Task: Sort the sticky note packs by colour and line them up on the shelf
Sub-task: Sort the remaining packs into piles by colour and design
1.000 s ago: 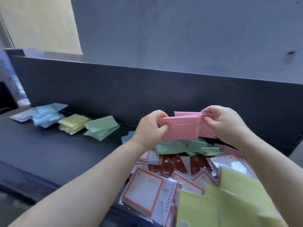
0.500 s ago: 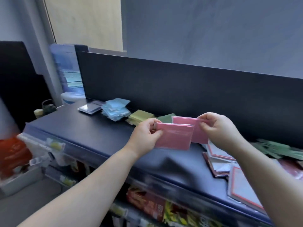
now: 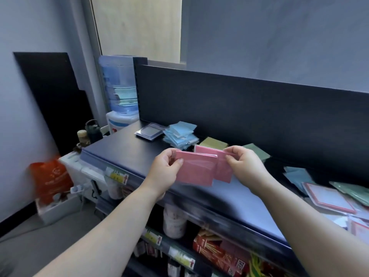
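L hand (image 3: 165, 170) pinches the nearer pink pack (image 3: 196, 170) by its left edge, thumb on the front. R hand (image 3: 245, 164) pinches the farther pink pack (image 3: 223, 168) at its top right corner. Both packs are in the air, overlapping, above the shelf (image 3: 123, 152), touching nothing but the fingers (image 3: 231, 151). Sorted piles sit along the back: blue stack (image 3: 180, 134), yellow pile (image 3: 213, 143), green pile (image 3: 257, 152), the last two partly hidden behind packs & R hand. No pink pile visible yet.

Risks, as I judge them:
- Both grips are edge/corner pinches on glossy wrap, so a pack could slip & drop past the shelf's front edge.
- Blue stack looks fanned & uneven. A wrist knock while reaching across could spill it into the yellow.
- Pink set down too close to green means the piles merge & the colour line gets muddled.
- Unsorted heap (image 3: 329, 192) at right lies near the R forearm, which could drag packs off.
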{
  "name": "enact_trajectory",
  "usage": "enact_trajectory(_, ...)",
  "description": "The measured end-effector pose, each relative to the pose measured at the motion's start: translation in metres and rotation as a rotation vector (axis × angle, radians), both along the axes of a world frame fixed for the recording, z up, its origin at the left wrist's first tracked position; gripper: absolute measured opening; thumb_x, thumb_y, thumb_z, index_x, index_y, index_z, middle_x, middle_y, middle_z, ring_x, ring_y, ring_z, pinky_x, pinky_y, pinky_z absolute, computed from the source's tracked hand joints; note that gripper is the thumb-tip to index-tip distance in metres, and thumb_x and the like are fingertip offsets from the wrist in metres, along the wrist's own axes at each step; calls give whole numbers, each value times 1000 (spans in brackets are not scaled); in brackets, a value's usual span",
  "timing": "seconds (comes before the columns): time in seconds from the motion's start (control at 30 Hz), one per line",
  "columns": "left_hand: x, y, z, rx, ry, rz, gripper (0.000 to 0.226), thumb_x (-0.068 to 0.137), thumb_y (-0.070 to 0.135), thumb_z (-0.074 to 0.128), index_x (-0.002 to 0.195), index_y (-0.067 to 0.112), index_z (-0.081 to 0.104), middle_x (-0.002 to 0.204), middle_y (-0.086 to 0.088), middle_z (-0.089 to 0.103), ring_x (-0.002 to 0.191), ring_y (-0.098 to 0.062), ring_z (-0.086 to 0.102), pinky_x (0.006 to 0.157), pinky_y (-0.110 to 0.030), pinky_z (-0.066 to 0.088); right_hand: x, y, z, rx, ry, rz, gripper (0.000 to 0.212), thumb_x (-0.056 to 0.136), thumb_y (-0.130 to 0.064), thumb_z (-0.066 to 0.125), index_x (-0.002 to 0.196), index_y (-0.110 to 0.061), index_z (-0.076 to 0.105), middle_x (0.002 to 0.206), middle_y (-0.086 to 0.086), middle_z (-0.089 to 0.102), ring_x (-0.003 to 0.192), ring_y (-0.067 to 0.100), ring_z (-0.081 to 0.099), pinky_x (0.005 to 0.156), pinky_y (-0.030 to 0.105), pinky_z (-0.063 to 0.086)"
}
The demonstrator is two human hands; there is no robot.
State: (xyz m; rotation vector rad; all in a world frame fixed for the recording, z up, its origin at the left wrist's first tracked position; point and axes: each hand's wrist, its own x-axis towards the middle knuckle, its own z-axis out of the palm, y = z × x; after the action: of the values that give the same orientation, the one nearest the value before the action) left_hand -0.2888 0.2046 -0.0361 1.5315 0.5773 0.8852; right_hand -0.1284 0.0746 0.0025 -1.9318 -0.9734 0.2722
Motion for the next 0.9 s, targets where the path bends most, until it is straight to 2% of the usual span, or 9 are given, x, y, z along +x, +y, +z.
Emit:
enact_trajectory(0.17, -16, 26, 7, 17, 54, 90, 19, 96, 0, 50, 100, 16, 61, 94, -5, 67, 87, -16, 60, 85, -34, 50, -5, 37, -4, 1, 14, 69, 19, 94, -9, 48, 99, -22, 62, 86, -4, 66, 63, 12, 55, 43, 11, 38)
enact_trajectory(0.3, -34, 47, 4, 16, 52, 178, 19, 97, 2, 50, 97, 16, 62, 89, -4, 67, 82, -14, 61, 75, -28, 52, -17, 65, -10, -8, 25, 116, 21, 92, -8, 49, 96, -20, 65, 91, 2, 70, 79, 24, 65, 64, 26, 49)
enact_trajectory(0.37, -41, 58, 2, 8, 52, 181, 19, 97, 2, 50, 96, 16, 61, 87, -3, 66, 81, -15, 60, 73, -27, 52, -25, 77, -14, -18, 32, 120, 21, 93, -8, 49, 92, -22, 64, 91, 3, 70, 78, 21, 62, 64, 26, 47)
enact_trajectory(0.47, -48, 86, 6, 3, 57, 159, 18, 97, 1, 49, 96, 14, 61, 83, -4, 66, 81, -18, 60, 79, -38, 53, -34, 102, -18, -40, 48, 131, 19, 93, -9, 49, 94, -21, 65, 93, 3, 70, 81, 19, 63, 68, 28, 49)
enact_trajectory(0.53, -51, 110, 6, -7, 63, 142, 18, 97, 2, 49, 97, 14, 62, 88, -7, 67, 85, -21, 62, 82, -43, 54, -39, 122, -22, -47, 46, 115, 19, 93, -10, 50, 97, -20, 66, 95, 2, 70, 84, 19, 64, 70, 28, 49)
enact_trajectory(0.7, -57, 174, -2, -104, 112, 25, 18, 98, 3, 48, 96, 14, 61, 91, -9, 69, 81, -20, 66, 72, -34, 57, -55, 173, -32, -88, 158, 52, 21, 91, -12, 51, 85, -25, 65, 94, 0, 71, 90, 20, 66, 85, 39, 55)
enact_trajectory(0.8, -62, 210, -10, -80, 206, -23, 18, 97, 3, 50, 94, 18, 60, 94, -9, 69, 85, -23, 63, 81, -41, 52, -70, 203, -40, -105, 240, 28, 19, 88, -14, 50, 85, -25, 67, 92, 1, 72, 84, 20, 65, 80, 37, 53)
enact_trajectory(0.9, -65, 238, -21, 89, 381, -1, 6, 94, 15, 56, 97, 20, 58, 103, -8, 67, 97, -28, 62, 92, -43, 47, -85, 224, -44, -135, 256, 16, 15, 89, -18, 53, 93, -25, 66, 96, -1, 71, 82, 15, 64, 73, 30, 50)
